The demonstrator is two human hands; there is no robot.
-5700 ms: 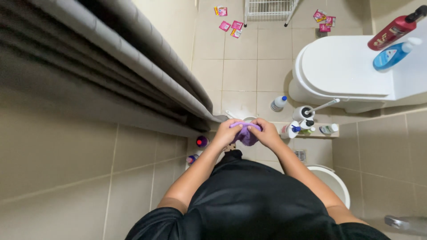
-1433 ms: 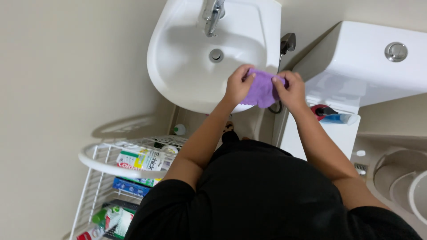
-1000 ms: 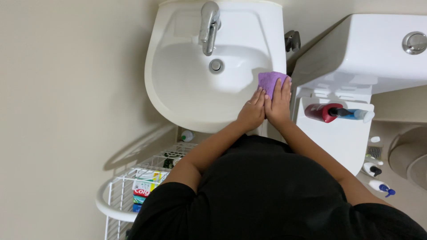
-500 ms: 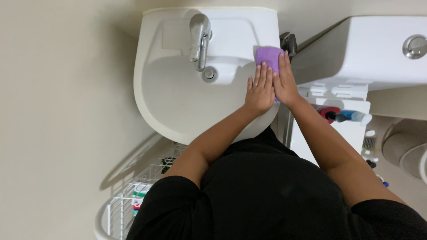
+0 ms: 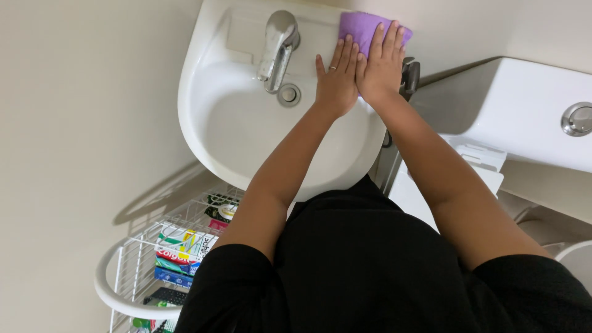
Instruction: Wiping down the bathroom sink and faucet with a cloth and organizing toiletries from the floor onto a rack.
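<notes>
A purple cloth (image 5: 360,26) lies flat on the back right rim of a white washbasin (image 5: 209,80). My right hand (image 5: 383,65) presses down on the cloth with its fingers stretched out. My left hand (image 5: 337,77), with a ring on one finger, lies flat beside it, and its fingertips reach the cloth's lower edge. Both hands touch side by side, just right of the chrome tap (image 5: 277,44) and the drain (image 5: 288,95).
A white toilet cistern (image 5: 512,117) with a round chrome flush button (image 5: 577,119) stands right of the basin. A white wire rack (image 5: 132,277) with several colourful packets stands low on the left. A plain beige wall fills the left side.
Both hands have slid the purple cloth from the basin's right edge towards its back rim near the wall. The view has moved closer to the basin.
</notes>
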